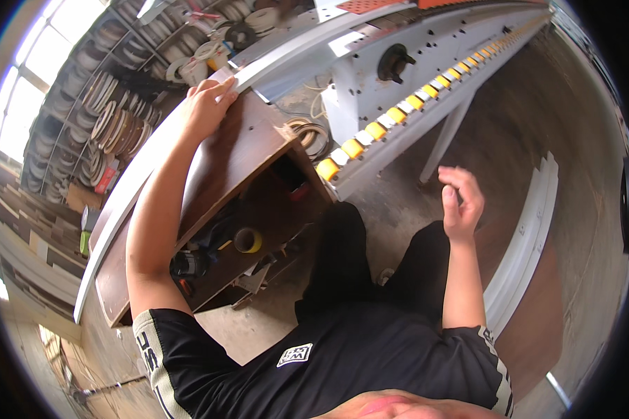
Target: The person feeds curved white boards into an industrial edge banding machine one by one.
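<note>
A long, narrow white board (272,61) runs over the brown cabinet's top (241,136) and on along the machine. My left hand (210,108) is closed on this board near the cabinet's far corner, its fingers bent over the edge and the arm stretched out. My right hand (463,202) hangs in the air to the right of my knees, with nothing in it. Its fingers are loosely bent and the thumb stands apart from them.
A machine rail with yellow rollers (376,130) slants away to the far right. Tape (247,240) and tools lie on the cabinet's shelves. White strips (521,244) rest on a brown panel at right. Edge-band rolls (115,129) fill a rack at left.
</note>
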Tool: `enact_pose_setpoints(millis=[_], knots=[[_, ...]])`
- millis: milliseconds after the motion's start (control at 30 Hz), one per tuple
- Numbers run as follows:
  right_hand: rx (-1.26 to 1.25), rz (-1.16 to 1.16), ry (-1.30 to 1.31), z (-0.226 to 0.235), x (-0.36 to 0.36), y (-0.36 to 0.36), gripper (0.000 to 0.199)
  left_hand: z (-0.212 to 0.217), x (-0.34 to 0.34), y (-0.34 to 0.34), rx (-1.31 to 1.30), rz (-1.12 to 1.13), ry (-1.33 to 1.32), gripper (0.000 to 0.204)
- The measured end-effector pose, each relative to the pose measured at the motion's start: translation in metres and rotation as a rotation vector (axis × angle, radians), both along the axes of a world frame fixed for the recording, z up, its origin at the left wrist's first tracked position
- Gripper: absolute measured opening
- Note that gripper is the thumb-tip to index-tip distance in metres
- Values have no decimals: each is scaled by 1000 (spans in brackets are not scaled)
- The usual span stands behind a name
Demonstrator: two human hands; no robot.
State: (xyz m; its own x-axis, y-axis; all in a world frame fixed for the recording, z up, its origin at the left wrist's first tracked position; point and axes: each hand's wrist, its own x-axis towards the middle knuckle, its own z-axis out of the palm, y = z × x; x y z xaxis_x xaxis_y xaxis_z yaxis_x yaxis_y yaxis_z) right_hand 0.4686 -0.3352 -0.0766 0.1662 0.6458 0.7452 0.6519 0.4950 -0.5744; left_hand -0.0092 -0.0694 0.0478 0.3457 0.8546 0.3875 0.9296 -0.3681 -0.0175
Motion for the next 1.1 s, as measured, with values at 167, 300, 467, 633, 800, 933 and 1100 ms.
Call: enact_pose_setpoints(millis=[167,300,467,633,800,933,1100], knots=[[-389,-284,-56,-122,20,-100,18,-4,25,43,-108,130,8,95],[-500,-316,-175,-166,27,-152,18,-27,-3,109,-104,114,77,117],[-559,-383,-139,-197,17,-192,20,-5,63,103,-207,214,153,116],[-476,-502,-3,-207,24,-188,18,-8,50,109,-133,171,226,110],[-582,-658,33,-223,31,-194,22,-11,44,111,-102,147,238,110],[-628,-626,-56,-213,24,-183,25,-15,42,114,-84,151,242,109],[-973,-587,-239,-218,15,-141,58,-20,34,125,-46,120,294,105]])
